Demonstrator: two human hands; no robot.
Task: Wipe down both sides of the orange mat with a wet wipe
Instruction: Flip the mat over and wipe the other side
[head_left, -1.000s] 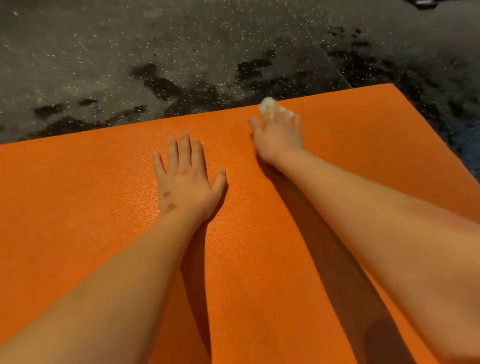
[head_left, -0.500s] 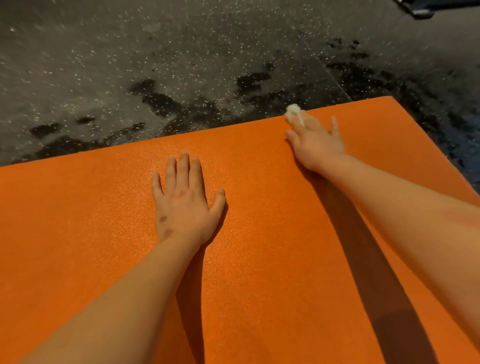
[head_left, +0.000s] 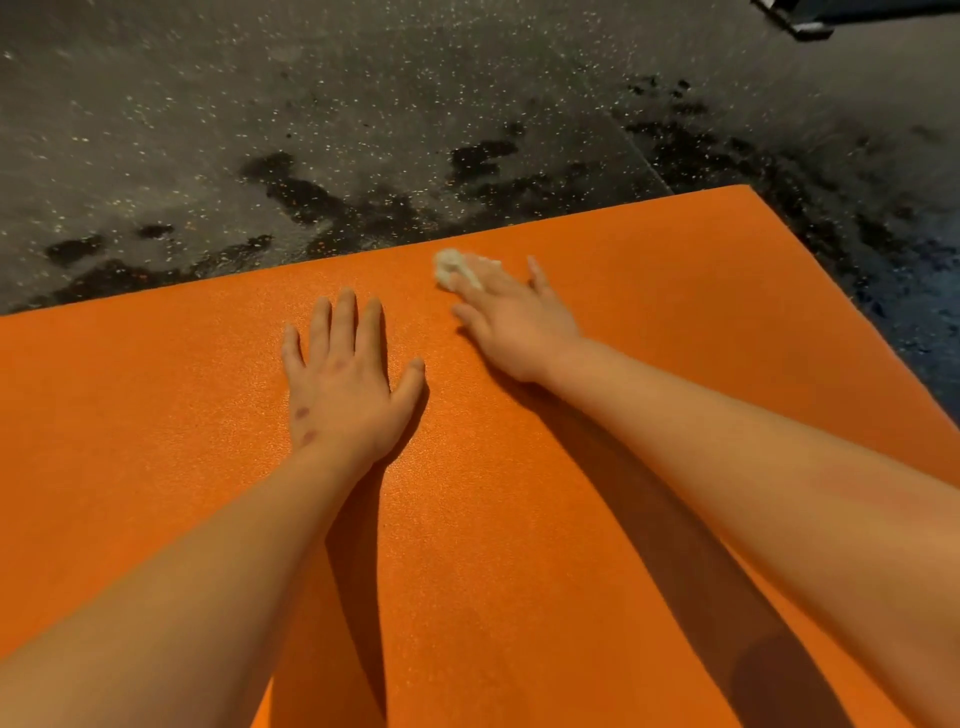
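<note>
Head cam: right hand (head_left: 514, 317) pins the wipe (head_left: 448, 265) under straight fingers, just short of the far edge of the mat (head_left: 156, 415); left hand (head_left: 345, 384) lies flat, fingers spread a bit.

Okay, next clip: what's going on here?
A person is wiping an orange mat laid on a dark speckled floor. The right hand presses a wadded white wet wipe onto the mat near its far edge. The left hand lies flat on the mat beside it, holding nothing.
</note>
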